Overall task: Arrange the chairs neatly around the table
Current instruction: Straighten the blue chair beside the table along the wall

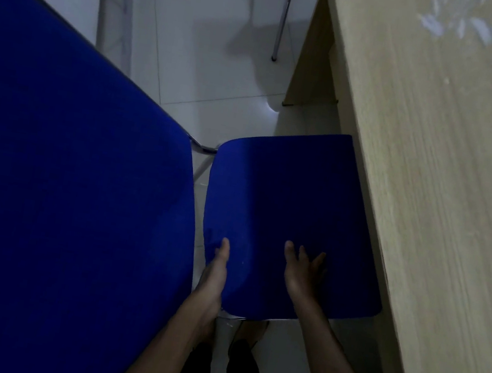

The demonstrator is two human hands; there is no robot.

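A blue padded chair seat (pixel 287 199) lies low in the middle, its right side tucked under the edge of a light wooden table (pixel 432 183). My left hand (pixel 212 277) rests edge-on against the seat's left rim, fingers straight. Above the seat's near part, my right hand (pixel 300 272) is spread with fingers apart, holding nothing. A second, larger blue padded chair surface (pixel 63 173) fills the left side, very close to the camera, almost touching the first seat.
White tiled floor (pixel 195 49) stretches beyond the chairs. Chrome legs of another chair (pixel 282 18) stand at the top by the table's wooden side panel (pixel 311 67). A grey metal frame (pixel 115 4) rises at top left. My legs show at the bottom.
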